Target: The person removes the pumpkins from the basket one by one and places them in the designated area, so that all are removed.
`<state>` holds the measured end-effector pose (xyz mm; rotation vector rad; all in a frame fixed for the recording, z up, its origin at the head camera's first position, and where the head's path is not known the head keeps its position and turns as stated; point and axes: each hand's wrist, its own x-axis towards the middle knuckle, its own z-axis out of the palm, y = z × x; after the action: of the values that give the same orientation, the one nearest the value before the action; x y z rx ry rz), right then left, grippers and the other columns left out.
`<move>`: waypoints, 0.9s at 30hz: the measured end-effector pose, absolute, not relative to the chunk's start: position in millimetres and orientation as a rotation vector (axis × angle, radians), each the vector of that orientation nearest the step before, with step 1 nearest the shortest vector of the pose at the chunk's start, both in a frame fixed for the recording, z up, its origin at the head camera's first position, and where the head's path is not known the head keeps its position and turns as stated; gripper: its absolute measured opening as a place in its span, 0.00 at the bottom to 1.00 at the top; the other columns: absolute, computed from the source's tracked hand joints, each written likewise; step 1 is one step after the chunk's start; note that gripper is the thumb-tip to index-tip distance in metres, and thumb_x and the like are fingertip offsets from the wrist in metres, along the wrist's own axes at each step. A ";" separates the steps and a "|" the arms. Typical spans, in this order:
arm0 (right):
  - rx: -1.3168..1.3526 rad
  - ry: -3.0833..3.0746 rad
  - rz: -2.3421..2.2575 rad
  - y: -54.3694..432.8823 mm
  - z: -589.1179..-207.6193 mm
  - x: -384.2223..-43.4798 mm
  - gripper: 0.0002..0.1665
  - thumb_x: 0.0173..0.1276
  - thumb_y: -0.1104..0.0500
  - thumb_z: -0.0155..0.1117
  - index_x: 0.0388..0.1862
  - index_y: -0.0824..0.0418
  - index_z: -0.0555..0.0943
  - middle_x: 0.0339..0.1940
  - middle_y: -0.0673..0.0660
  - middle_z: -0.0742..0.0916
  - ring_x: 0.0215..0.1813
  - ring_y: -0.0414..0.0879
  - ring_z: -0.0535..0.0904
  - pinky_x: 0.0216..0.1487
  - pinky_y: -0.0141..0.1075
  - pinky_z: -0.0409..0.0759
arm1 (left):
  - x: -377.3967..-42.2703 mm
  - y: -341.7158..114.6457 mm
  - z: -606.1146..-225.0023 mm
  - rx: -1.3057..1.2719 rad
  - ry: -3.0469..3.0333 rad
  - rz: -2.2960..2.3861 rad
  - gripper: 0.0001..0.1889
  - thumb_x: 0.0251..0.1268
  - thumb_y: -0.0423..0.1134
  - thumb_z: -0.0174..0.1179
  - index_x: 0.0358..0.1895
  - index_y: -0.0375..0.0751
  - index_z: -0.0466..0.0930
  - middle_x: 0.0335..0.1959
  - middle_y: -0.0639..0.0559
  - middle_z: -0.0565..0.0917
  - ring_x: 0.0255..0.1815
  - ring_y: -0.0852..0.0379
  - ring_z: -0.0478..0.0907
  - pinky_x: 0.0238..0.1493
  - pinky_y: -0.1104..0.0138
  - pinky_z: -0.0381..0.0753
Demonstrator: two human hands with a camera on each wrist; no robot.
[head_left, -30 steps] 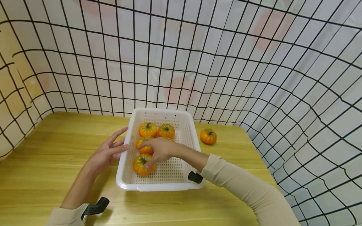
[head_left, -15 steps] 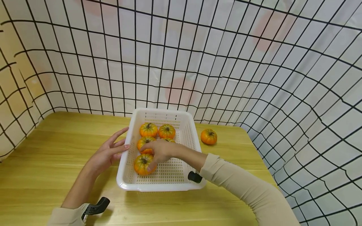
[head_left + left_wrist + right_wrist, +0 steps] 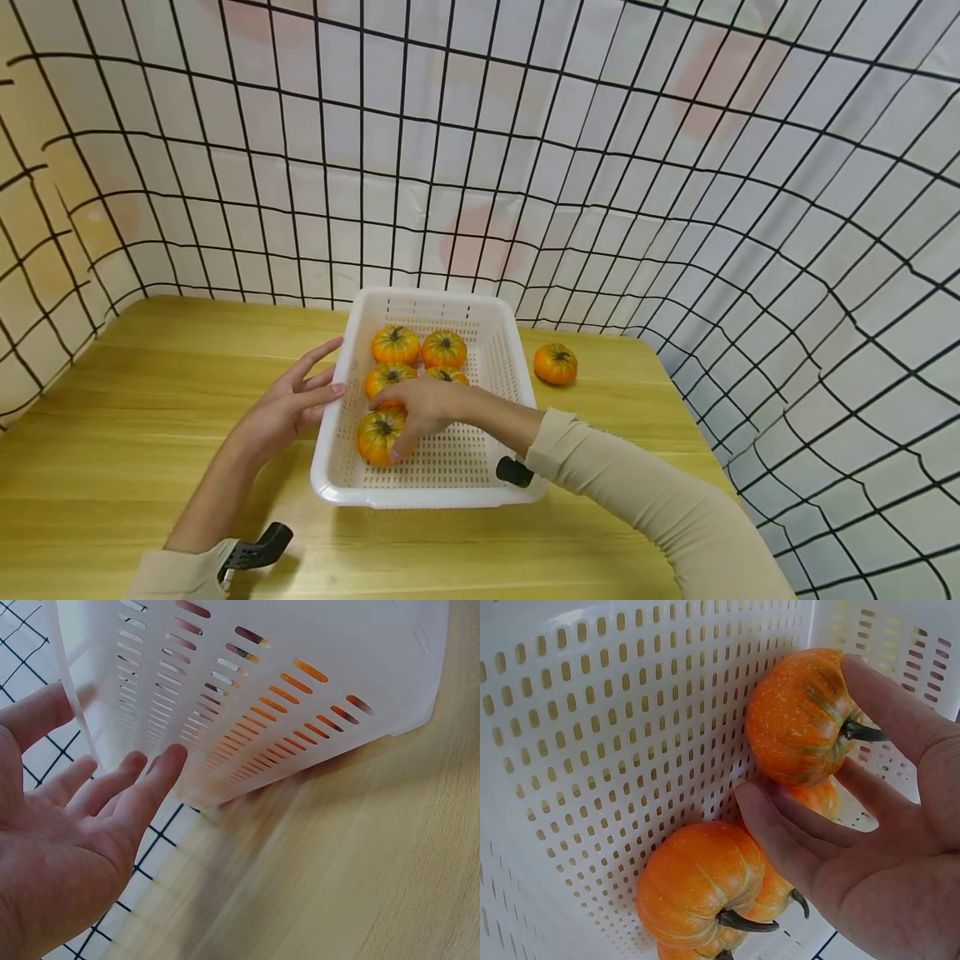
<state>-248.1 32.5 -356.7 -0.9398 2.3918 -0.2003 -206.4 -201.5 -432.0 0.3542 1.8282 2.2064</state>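
Observation:
A white perforated plastic basket [image 3: 480, 304] holds several small orange pumpkins in two columns. My right hand [image 3: 431, 406] reaches inside over the front pumpkin [image 3: 381, 433]. Its thumb lies against that pumpkin's side, and the fingers extend between it and the middle-left pumpkin [image 3: 386, 377]. In the right wrist view, the right hand's fingers are fairly straight and spread beside the pumpkin [image 3: 799, 712], whose dark stem points toward the palm. My left hand [image 3: 281, 412] touches the basket's left rim; in the left wrist view its relaxed fingers rest near the outer wall [image 3: 300, 645].
One more pumpkin [image 3: 556, 364] sits on the wooden table [image 3: 172, 367], right of the basket. Behind, a black wire grid [image 3: 397, 150] stands before a pale sheet and bends round both sides. Each wrist carries a black camera mount [image 3: 258, 546].
The right thumb has slid slightly off the front pumpkin's top toward its right side. The left hand and the basket keep their places; the view shifts a little.

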 end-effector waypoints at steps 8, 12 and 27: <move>-0.953 2.391 -0.173 30.2 -361.1 -249.8 0.45 0.57 0.47 0.81 0.73 0.43 0.72 0.73 0.50 0.77 0.76 0.49 0.69 0.77 0.46 0.68 | -206.6 -201.6 -431.9 0.351 1.817 2.213 0.39 0.77 0.34 0.55 0.83 0.57 0.45 0.82 0.34 0.53 0.62 0.52 0.82 0.56 0.57 0.86; -0.956 2.400 -0.157 29.3 -362.4 -249.8 0.45 0.56 0.47 0.81 0.73 0.43 0.73 0.73 0.50 0.77 0.76 0.49 0.69 0.77 0.46 0.68 | -206.9 -201.9 -432.4 0.349 1.818 2.213 0.39 0.77 0.34 0.55 0.83 0.57 0.45 0.82 0.34 0.53 0.62 0.53 0.82 0.56 0.57 0.86; -0.940 2.397 -0.181 31.2 -365.4 -251.8 0.46 0.54 0.46 0.82 0.72 0.41 0.74 0.71 0.50 0.79 0.73 0.49 0.72 0.74 0.46 0.71 | -207.6 -201.4 -433.8 0.345 1.817 2.219 0.39 0.77 0.34 0.55 0.83 0.58 0.46 0.81 0.33 0.53 0.61 0.53 0.83 0.56 0.57 0.86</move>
<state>-251.8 31.2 -365.4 -0.9399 2.3972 -0.1815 -207.6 -201.4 -433.8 0.3452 1.8170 2.2193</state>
